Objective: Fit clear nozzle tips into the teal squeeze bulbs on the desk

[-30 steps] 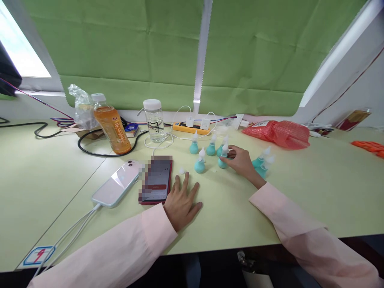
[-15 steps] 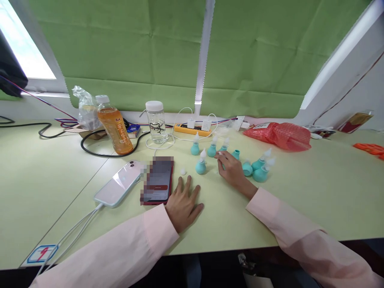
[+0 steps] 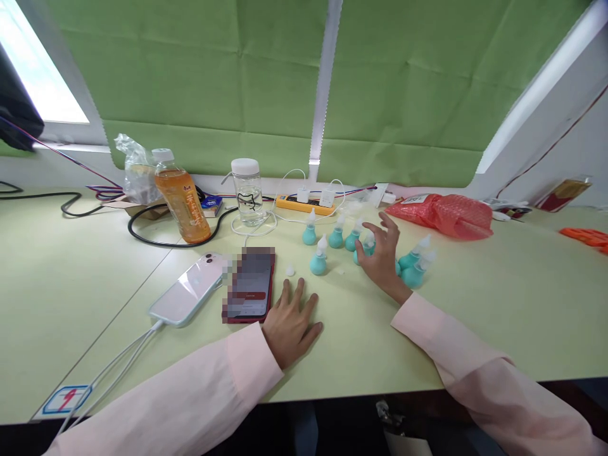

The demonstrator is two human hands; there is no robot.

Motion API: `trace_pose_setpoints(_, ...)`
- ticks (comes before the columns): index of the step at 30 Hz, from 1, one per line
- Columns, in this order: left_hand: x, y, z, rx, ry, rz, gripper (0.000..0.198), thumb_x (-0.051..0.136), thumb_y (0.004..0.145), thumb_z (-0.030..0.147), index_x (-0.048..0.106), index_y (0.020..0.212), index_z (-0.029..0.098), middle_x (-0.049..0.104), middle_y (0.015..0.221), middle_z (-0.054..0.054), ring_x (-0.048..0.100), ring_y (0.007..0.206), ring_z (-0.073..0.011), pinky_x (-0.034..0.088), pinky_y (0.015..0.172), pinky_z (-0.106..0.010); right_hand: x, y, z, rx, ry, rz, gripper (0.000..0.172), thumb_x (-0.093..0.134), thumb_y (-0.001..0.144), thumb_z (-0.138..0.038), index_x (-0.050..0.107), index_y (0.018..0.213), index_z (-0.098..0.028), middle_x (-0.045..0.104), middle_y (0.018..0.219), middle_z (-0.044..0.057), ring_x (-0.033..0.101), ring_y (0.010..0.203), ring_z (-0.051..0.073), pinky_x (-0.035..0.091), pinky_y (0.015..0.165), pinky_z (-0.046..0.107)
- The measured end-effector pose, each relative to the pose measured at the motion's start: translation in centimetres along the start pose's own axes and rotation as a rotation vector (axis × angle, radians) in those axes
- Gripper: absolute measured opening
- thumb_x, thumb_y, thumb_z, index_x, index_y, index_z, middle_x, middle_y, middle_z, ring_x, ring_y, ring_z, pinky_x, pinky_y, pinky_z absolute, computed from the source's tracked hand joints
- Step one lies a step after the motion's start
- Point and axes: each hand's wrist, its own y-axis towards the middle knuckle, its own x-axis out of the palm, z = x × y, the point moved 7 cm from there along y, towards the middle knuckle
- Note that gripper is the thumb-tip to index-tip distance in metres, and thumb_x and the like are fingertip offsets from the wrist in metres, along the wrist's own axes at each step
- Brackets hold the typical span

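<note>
My left hand (image 3: 291, 324) lies flat on the table with its fingers spread, holding nothing. Just beyond its fingertips is a small white cap (image 3: 290, 270), and to its left lies a red-edged phone (image 3: 250, 288). My right hand (image 3: 381, 255) hovers among teal bulb nasal aspirators, fingers raised and thumb apart, with nothing seen in its grasp. One aspirator (image 3: 318, 262) with a clear tip stands left of that hand. Another aspirator (image 3: 352, 239) is just behind its thumb. Two more lean together at the right, one being the front aspirator (image 3: 413, 275). My palm partly hides other bulbs.
A pale phone (image 3: 190, 291) with white cables lies at left. Behind stand an orange drink bottle (image 3: 183, 206), a clear water bottle (image 3: 247, 196) and a yellow power strip (image 3: 304, 205). A red bubble-wrap bag (image 3: 441, 215) lies at back right. A tiny white piece (image 3: 341, 272) rests mid-table.
My right hand has shifted a little right and up, and its fingers have gone from a pinch to spread apart. The left hand has not moved.
</note>
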Motion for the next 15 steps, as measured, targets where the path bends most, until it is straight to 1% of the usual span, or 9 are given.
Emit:
trace_pose_setpoints(2,0.0,0.0,0.0,0.004,0.002,-0.003,0.046,0.037,0.08,0.04,0.041,0.117,0.013,0.03,0.13,-0.02,0.023,0.118,-0.0401,0.03,0.088,-0.051,-0.4,-0.4,-1.4,-0.119,-0.015,0.013,0.029,0.048,0.074,-0.02,0.045,0.103,-0.023,0.025,0.126,0.008,0.026,0.117,0.026,0.028,0.093,0.046)
trace_pose_setpoints(3,0.0,0.0,0.0,0.006,0.003,-0.002,0.046,0.037,0.08,0.04,0.041,0.117,0.013,0.03,0.13,-0.02,0.023,0.118,-0.0401,0.031,0.088,-0.051,-0.3,-0.8,-2.4,-0.198,0.009,-0.017,0.029,0.047,0.075,-0.019,0.044,0.103,-0.024,0.026,0.126,0.007,0.026,0.117,0.025,0.027,0.094,0.046)
trace_pose_setpoints(5,0.0,0.0,0.1,0.01,0.005,0.004,0.046,0.037,0.08,0.039,0.041,0.117,0.013,0.03,0.13,-0.02,0.023,0.118,-0.0398,0.031,0.088,-0.051,0.9,-1.9,-4.0,-0.321,0.104,-0.145,0.029,0.042,0.077,-0.014,0.042,0.105,-0.024,0.033,0.122,0.007,0.03,0.116,0.021,0.029,0.094,0.043)
trace_pose_setpoints(6,0.0,0.1,0.1,0.009,0.006,0.006,0.045,0.037,0.08,0.039,0.041,0.116,0.013,0.03,0.129,-0.02,0.023,0.118,-0.0397,0.031,0.088,-0.051,1.7,-2.5,-4.5,-0.337,0.158,-0.221,0.031,0.039,0.078,-0.012,0.041,0.107,-0.023,0.036,0.121,0.008,0.032,0.115,0.02,0.032,0.094,0.041)
trace_pose_setpoints(8,0.0,0.1,0.1,0.008,0.011,0.001,0.045,0.037,0.08,0.039,0.042,0.116,0.013,0.03,0.13,-0.02,0.023,0.118,-0.0399,0.031,0.088,-0.051,3.5,-3.3,-4.5,-0.26,0.23,-0.335,0.033,0.032,0.08,-0.01,0.039,0.111,-0.019,0.04,0.118,0.01,0.035,0.114,0.018,0.034,0.093,0.038)
trace_pose_setpoints(11,0.1,0.1,0.1,0.004,0.013,-0.019,0.046,0.036,0.08,0.038,0.042,0.117,0.012,0.029,0.13,-0.02,0.023,0.118,-0.0406,0.032,0.087,-0.051,6.1,-3.9,-3.2,-0.102,0.239,-0.449,0.032,0.03,0.081,-0.013,0.041,0.11,-0.014,0.043,0.116,0.013,0.037,0.112,0.019,0.036,0.092,0.037)
trace_pose_setpoints(13,0.2,0.1,0.1,0.001,0.009,-0.025,0.046,0.036,0.08,0.038,0.041,0.117,0.012,0.029,0.13,-0.02,0.022,0.118,-0.0406,0.033,0.086,-0.051,7.6,-4.1,-2.8,-0.092,0.223,-0.558,0.035,0.033,0.079,-0.014,0.04,0.113,-0.013,0.041,0.119,0.013,0.035,0.113,0.021,0.034,0.093,0.04)
trace_pose_setpoints(15,0.2,0.1,0.1,0.0,0.002,-0.024,0.046,0.036,0.08,0.038,0.041,0.118,0.012,0.029,0.13,-0.019,0.022,0.119,-0.0401,0.034,0.086,-0.05,8.4,-4.3,-2.9,-0.146,0.219,-0.657,0.039,0.035,0.076,-0.012,0.039,0.115,-0.013,0.041,0.12,0.012,0.035,0.113,0.022,0.032,0.093,0.042)
